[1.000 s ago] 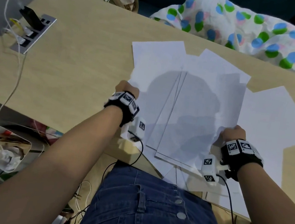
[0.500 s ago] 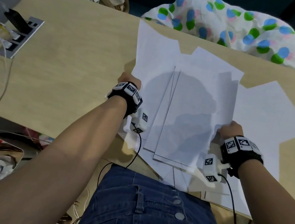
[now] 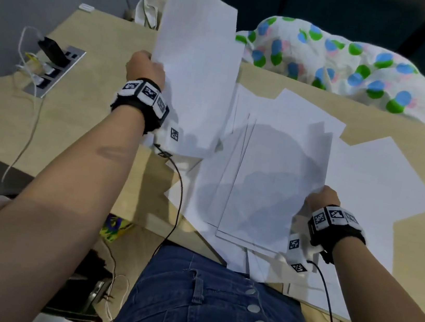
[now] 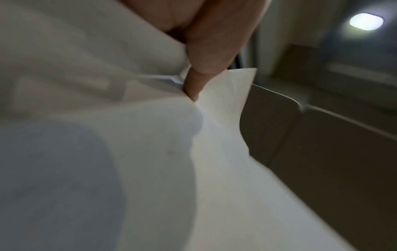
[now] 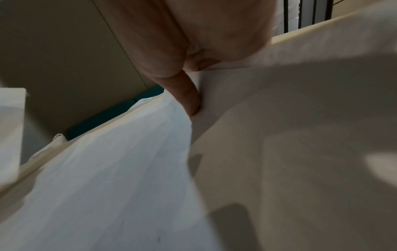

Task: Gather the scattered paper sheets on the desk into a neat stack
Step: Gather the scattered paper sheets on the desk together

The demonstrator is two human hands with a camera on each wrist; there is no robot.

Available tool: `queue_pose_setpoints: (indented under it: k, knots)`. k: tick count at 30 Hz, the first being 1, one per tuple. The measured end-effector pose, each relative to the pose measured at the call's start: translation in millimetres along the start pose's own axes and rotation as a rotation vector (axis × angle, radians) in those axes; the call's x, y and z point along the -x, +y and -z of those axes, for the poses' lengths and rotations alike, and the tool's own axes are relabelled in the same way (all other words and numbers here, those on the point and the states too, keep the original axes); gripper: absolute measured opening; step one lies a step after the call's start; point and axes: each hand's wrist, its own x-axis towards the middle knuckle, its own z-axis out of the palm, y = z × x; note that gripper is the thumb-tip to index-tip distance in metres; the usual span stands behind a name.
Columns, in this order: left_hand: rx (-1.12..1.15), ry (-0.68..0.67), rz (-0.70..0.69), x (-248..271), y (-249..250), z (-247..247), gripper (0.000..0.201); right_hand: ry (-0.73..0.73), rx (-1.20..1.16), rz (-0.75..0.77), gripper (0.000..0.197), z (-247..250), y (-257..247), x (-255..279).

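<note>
White paper sheets lie scattered and overlapping on the wooden desk (image 3: 79, 126). My left hand (image 3: 145, 68) pinches the left edge of one white sheet (image 3: 196, 57) and holds it raised, steeply tilted above the desk's far left. In the left wrist view the thumb (image 4: 212, 51) presses on that lifted sheet (image 4: 214, 152). My right hand (image 3: 321, 196) grips the right edge of a partly squared bundle of sheets (image 3: 270, 190) near the desk's front; its fingers (image 5: 189, 96) curl round the bundle's edge (image 5: 279, 135). More loose sheets (image 3: 383, 182) lie to the right.
A power socket panel (image 3: 52, 70) with plugged chargers and white cables sits at the desk's left. A dotted blanket (image 3: 355, 71) lies beyond the far edge, a cloth bag (image 3: 151, 7) at the back. Some sheets overhang the front edge above my lap.
My left hand has lifted one sheet off the desk, up and away to the far left. The right hand stays gripping the bundle's right edge.
</note>
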Motion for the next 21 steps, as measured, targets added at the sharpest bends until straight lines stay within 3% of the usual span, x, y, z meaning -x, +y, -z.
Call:
queue_pose_setpoints:
  k: [4, 9, 13, 15, 16, 21]
  knots:
    - [0.137, -0.12, 0.022, 21, -12, -12, 0.025, -0.045, -0.037, -0.007, 0.033, 2, -3, 6]
    - [-0.039, -0.396, -0.044, 85, -34, -64, 0.037, -0.053, -0.246, -0.08, 0.039, 1, 1, 5]
    - [-0.197, -0.626, 0.008, 128, -48, -106, 0.044, -0.165, -0.736, -0.133, 0.074, -3, 9, 0]
    - [-0.228, -0.706, -0.03, 144, -50, -121, 0.046, -0.215, -0.841, -0.161, 0.098, -8, 17, -10]
    - [-0.233, -0.728, -0.06, 151, -49, -127, 0.046, -0.219, -0.794, -0.144, 0.097, -8, 18, -11]
    - [-0.282, -0.85, -0.218, 172, -33, -137, 0.049, -0.121, -0.325, -0.035, 0.042, -4, 15, -6]
